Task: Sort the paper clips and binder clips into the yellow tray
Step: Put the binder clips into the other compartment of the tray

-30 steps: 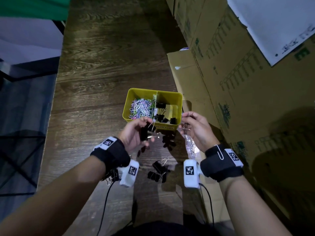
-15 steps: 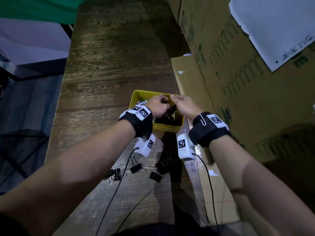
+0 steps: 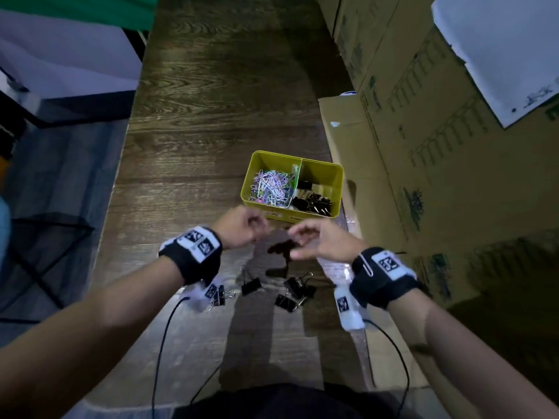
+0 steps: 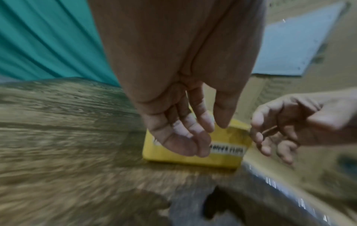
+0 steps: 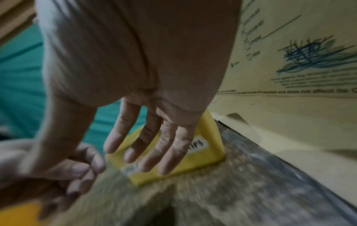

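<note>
The yellow tray (image 3: 338,189) serves as reference; it stands on the dark wood-grain surface (image 3: 211,116), its right side close to the cardboard boxes (image 3: 423,146).

Left of the tray's near wall, the left hand (image 3: 242,226) hangs above the surface, fingers (image 4: 185,130) loosely curled with nothing between them; its grip is released. Nearer the person than this hand, a pair of black binder clips (image 3: 220,296) lies beside the left wrist camera, and a single black binder clip (image 3: 251,286) lies slightly toward the tray's centre line.

Inside the tray, the left compartment holds a heap of coloured paper clips (image 3: 272,187); the right compartment holds black binder clips (image 3: 313,201).

Nearer than the tray's near wall, a cluster of black binder clips (image 3: 295,293) lies on the surface below both hands.

The right hand (image 3: 325,241) hangs just in front of the tray's near right corner, fingers (image 5: 170,146) extended and slack, holding nothing; its grip is released. A paper clip (image 3: 366,265) is hooked onto the right wristband (image 3: 381,276).
</note>
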A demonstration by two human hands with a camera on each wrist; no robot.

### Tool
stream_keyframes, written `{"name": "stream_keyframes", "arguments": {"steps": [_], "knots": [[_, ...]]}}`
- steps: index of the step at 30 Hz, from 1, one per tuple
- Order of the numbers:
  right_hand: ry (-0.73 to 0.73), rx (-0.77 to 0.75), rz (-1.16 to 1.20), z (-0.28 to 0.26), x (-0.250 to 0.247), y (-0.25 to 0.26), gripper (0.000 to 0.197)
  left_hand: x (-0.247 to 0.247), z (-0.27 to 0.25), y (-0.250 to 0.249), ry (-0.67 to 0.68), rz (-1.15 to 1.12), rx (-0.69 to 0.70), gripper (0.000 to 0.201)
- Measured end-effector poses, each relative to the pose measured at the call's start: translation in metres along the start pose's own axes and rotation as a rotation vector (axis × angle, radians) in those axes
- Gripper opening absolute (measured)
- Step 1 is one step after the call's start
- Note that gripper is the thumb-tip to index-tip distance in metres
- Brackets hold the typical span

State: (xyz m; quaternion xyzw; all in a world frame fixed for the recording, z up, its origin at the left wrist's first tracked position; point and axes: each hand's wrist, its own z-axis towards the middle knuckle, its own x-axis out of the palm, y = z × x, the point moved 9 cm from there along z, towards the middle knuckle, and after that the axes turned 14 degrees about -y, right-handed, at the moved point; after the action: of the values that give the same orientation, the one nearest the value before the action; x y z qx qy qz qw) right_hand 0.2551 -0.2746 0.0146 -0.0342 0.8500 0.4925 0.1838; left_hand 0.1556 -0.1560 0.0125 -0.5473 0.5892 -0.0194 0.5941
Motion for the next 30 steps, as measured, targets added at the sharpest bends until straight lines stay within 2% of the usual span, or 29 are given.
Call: {"name": "stream_keyframes", "arguments": {"steps": [2, 4, 6, 8, 12, 16, 19, 23, 24, 25, 27, 29, 30], "knots": [[0.155, -0.005, -0.251, -0.01, 0.033, -0.027, 0.072, 0.023, -0.023, 0.024, 0.132, 0.263, 0.041, 0.015], [0.215, -0.048, -0.534, -0.014, 0.055, -0.051, 0.092, 0.046, -0.046, 0.037, 0.203, 0.451, 0.093, 0.027], [0.182, -0.091, -0.731, -0.016, 0.066, -0.067, 0.1, 0.062, -0.063, 0.04, 0.181, 0.627, 0.173, 0.043], [0.123, -0.123, -0.778, -0.016, 0.072, -0.073, 0.098, 0.073, -0.075, 0.039, 0.148, 0.716, 0.198, 0.049], [0.024, -0.109, -0.669, -0.014, 0.071, -0.077, 0.08, 0.085, -0.082, 0.045, 0.167, 0.683, 0.122, 0.038], [-0.032, -0.112, -0.595, -0.014, 0.065, -0.073, 0.071, 0.085, -0.079, 0.039, 0.144, 0.654, 0.205, 0.033], [-0.075, -0.085, -0.514, -0.016, 0.058, -0.073, 0.064, 0.073, -0.075, 0.041, 0.064, 0.369, 0.175, 0.026], [-0.151, -0.024, -0.332, -0.022, 0.04, -0.07, 0.052, 0.061, -0.068, 0.061, 0.007, -0.181, -0.148, 0.021], [-0.172, 0.006, -0.266, -0.023, 0.034, -0.071, 0.047, 0.06, -0.068, 0.061, -0.01, -0.246, -0.196, 0.023], [-0.2, 0.049, -0.173, -0.023, 0.027, -0.075, 0.04, 0.057, -0.067, 0.058, -0.03, -0.258, -0.205, 0.024], [-0.273, 0.164, 0.126, -0.024, 0.015, -0.082, 0.024, 0.053, -0.067, 0.044, -0.073, -0.142, -0.115, 0.021], [-0.334, 0.249, 0.385, -0.025, 0.008, -0.085, 0.031, 0.06, -0.073, 0.03, -0.073, 0.036, -0.011, 0.017], [-0.356, 0.259, 0.436, -0.025, 0.006, -0.084, 0.035, 0.068, -0.075, 0.027, -0.057, 0.128, 0.014, 0.024]]}}
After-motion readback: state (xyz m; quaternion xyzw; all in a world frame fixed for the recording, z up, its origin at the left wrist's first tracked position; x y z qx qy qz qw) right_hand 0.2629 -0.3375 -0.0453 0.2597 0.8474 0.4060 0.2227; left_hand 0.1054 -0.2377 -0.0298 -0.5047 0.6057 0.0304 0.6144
